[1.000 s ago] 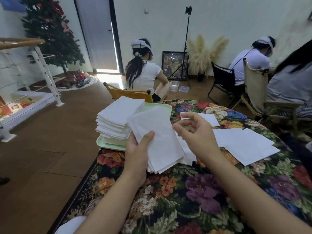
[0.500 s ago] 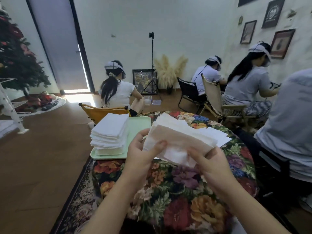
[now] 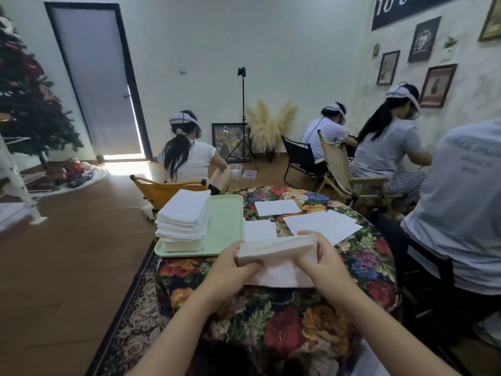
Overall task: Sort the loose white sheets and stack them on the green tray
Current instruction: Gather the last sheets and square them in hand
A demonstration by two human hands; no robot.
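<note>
Both hands grip one bundle of white sheets above the worktop

The left hand [image 3: 230,270] and right hand [image 3: 324,263] close on the bundle [image 3: 279,249]; beyond, the green tray [image 3: 227,226] carries a tall stack [image 3: 184,218], loose sheets [image 3: 322,225] lying farther right.

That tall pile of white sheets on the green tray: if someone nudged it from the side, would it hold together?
Probably not well. The pile of white sheets is tall and its edges already sit uneven, so upper layers would likely slide. The sheets look thin and soft, so likely floppy and light. It sits at the left edge of the green tray, so a push could spill some off.
</note>
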